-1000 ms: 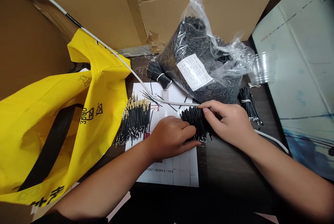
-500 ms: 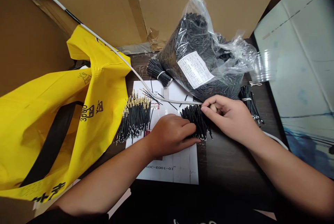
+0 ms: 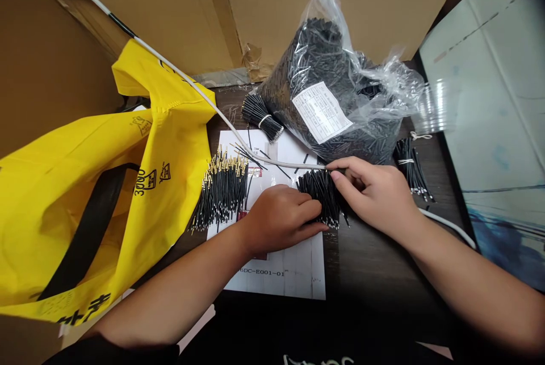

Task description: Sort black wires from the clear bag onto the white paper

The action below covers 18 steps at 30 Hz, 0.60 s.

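Note:
Beside a pile of short black wires with bare silvery ends [image 3: 317,186], my left hand [image 3: 283,217] is closed, its thumb and index finger around the pile's lower left part. My right hand [image 3: 374,194] is at the pile's upper right, thumb and index finger pinched together. A white cable [image 3: 281,164] runs to those right fingertips and reappears beyond the wrist; whether they grip it or a small dark piece there is hidden. Another pile of black wires with gold-coloured tips [image 3: 223,189] lies to the left. Both piles rest on a printed white sheet [image 3: 293,277].
Behind my hands leans a clear plastic bag of black pieces [image 3: 281,87]. Tied wire bundles lie at its left [image 3: 261,115] and right [image 3: 411,166]. A yellow bag [image 3: 179,138] fills the left side. Clear plastic cups [image 3: 434,109] stand at right; cardboard [image 3: 272,13] walls the back.
My right fingers have drawn closer together, and a pale rounded thing seen between them earlier no longer shows. My left hand stays at the pile. The view has shifted slightly.

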Each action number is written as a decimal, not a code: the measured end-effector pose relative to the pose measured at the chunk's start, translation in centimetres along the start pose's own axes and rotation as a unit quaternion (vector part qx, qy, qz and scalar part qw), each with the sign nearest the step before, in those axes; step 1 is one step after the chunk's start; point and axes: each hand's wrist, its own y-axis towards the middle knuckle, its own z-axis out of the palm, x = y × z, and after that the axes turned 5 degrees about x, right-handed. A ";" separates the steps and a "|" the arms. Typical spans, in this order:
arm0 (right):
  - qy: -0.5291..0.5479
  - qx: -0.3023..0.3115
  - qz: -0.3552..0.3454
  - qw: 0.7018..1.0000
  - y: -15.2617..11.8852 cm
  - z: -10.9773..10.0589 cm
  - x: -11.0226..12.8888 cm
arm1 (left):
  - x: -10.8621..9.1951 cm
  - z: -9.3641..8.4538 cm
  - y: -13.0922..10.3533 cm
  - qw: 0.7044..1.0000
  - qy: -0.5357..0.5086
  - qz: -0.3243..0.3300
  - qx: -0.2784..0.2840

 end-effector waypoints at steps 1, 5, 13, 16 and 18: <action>-0.017 0.000 -0.003 1.000 0.0 0.0 0.0 | 0.0 0.0 0.0 1.000 0.001 -0.001 0.001; -0.054 0.006 -0.008 0.998 -0.1 -0.1 0.1 | 0.0 -0.1 0.0 1.000 0.004 -0.002 0.003; -0.048 -0.009 -0.008 0.999 0.0 0.3 0.0 | -0.1 -0.1 0.0 1.000 0.001 0.014 -0.017; -0.039 -0.020 -0.008 0.999 0.0 0.4 0.0 | -0.5 -0.3 0.0 0.999 -0.015 0.020 -0.033; -0.024 -0.024 -0.009 0.999 0.1 0.4 0.0 | -0.8 -0.3 -0.1 0.998 -0.027 0.030 -0.044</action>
